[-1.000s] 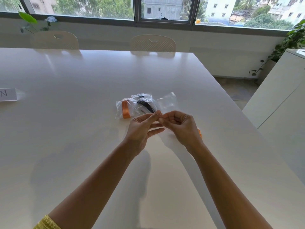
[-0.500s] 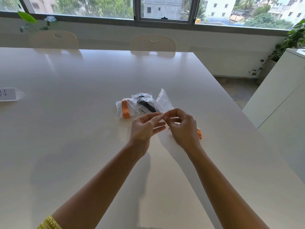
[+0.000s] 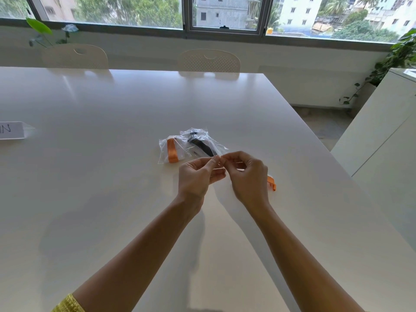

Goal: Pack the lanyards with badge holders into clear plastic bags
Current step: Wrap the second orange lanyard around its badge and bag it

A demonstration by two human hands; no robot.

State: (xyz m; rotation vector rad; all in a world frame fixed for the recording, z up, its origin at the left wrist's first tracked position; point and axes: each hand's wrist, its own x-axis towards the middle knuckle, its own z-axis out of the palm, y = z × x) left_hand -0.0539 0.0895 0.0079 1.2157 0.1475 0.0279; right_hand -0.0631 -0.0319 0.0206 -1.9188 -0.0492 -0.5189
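I see my left hand (image 3: 198,176) and right hand (image 3: 247,176) pinching a barely visible clear bag (image 3: 221,188) above the tabletop (image 3: 112,176). Two packed bags (image 3: 191,146) lie just beyond; an orange lanyard (image 3: 271,182) peeks beside my right hand. A card (image 3: 11,130) far left reads "IN".

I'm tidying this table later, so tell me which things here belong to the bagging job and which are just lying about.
Part of the job:
- left hand and right hand, pinching a clear bag
- bagged orange lanyard
- bagged black lanyard
- loose orange lanyard beside the right hand

Just lying about:
- paper sign at the table's left edge
- chairs
- plants
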